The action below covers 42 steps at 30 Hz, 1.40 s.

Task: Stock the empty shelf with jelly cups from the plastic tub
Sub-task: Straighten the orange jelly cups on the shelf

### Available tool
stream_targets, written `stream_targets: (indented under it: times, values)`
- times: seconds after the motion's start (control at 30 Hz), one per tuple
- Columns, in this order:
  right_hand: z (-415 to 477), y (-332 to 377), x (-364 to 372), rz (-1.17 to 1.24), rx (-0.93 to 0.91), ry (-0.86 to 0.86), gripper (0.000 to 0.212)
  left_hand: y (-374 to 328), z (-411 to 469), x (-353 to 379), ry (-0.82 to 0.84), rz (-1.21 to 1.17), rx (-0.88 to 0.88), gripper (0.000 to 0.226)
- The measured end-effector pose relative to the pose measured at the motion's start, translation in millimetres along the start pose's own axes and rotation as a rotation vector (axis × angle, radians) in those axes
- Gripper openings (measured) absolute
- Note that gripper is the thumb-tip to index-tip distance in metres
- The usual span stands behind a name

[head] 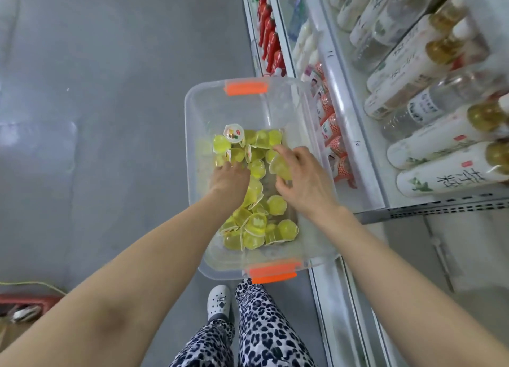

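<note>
Grips a yellow jelly cup [281,168] with the right hand [305,179] inside the clear plastic tub [192,124] on the floor [110,119]; reaches the left hand [230,178] among loose cups [259,226] at the tub's middle, grip hidden.

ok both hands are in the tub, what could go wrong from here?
1. The yellow jelly cups lie jumbled in the clear plastic tub with orange latches; the right hand pinches one, so it could slip and drop.
2. The left hand reaches into the pile, its fingers hidden; it might crush a cup or peel a lid.
3. What holds the tub up isn't visible; pressing with both hands could tip it.
</note>
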State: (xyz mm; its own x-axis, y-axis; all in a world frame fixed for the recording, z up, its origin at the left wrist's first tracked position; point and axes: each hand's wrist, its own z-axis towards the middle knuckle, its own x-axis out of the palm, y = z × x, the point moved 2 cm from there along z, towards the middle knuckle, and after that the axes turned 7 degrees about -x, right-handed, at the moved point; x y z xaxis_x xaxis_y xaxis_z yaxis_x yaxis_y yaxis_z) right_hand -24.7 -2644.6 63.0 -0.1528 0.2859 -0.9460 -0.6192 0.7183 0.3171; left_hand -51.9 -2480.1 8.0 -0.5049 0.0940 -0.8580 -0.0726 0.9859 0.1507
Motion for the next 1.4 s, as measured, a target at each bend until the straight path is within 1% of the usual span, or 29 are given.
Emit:
stream_targets:
  times: [0.07,0.13,0.2,0.27,0.37,0.43,0.53,0.63,0.7,0.8,0.93,1.03,1.1,1.23,1.33,1.4]
  values:
    - [-5,-6,-1,0.036,0.009,-0.049,0.051,-2,7,11,0.047,0.026,-0.046,0.048]
    - [-9,-10,-1,0.095,0.033,-0.070,0.043,-4,12,18,0.070,0.038,-0.080,0.057]
    - [-10,-11,-2,0.127,0.046,-0.079,0.038,-4,16,19,0.074,0.070,-0.088,0.067]
    - [-10,-10,-4,0.148,0.057,-0.089,0.036,-3,18,19,0.059,0.089,-0.070,0.071]
    - [-13,-7,-7,0.189,0.090,-0.125,0.034,-1,17,19,0.044,0.068,-0.046,0.070]
    - [-19,-5,-10,0.207,0.117,-0.161,0.035,0,14,17,-0.012,0.018,-0.025,0.065]
    - [-33,2,-17,0.230,0.154,-0.221,0.034,-1,5,7,-0.133,-0.159,0.029,0.055]
    - [-49,13,-24,0.254,0.191,-0.273,0.034,-2,-15,-5,-0.120,-0.492,0.035,0.052]
    - [-63,23,-30,0.264,0.210,-0.319,0.034,-1,-32,-14,-0.117,-0.621,0.055,0.052]
    - [-88,40,-41,0.265,0.269,-0.396,0.036,5,-64,-26,-0.162,-0.695,0.130,0.053]
    - [-129,61,-61,0.280,0.352,-0.505,0.035,9,-111,-38,-0.270,-0.833,0.251,0.057]
    - [-170,79,-79,0.283,0.424,-0.597,0.036,2,-152,-48,-0.341,-0.853,0.339,0.051]
    - [-200,92,-91,0.264,0.469,-0.655,0.036,-8,-179,-55,-0.375,-0.865,0.441,0.048]
    - [-263,116,-110,0.256,0.599,-0.796,0.034,-35,-232,-63,-0.387,-0.846,0.642,0.052]
    - [-313,131,-123,0.306,0.707,-0.909,0.036,-60,-273,-68,-0.320,-0.922,0.745,0.056]
    - [-345,141,-133,0.300,0.741,-0.962,0.038,-80,-296,-68,-0.266,-0.916,0.791,0.056]
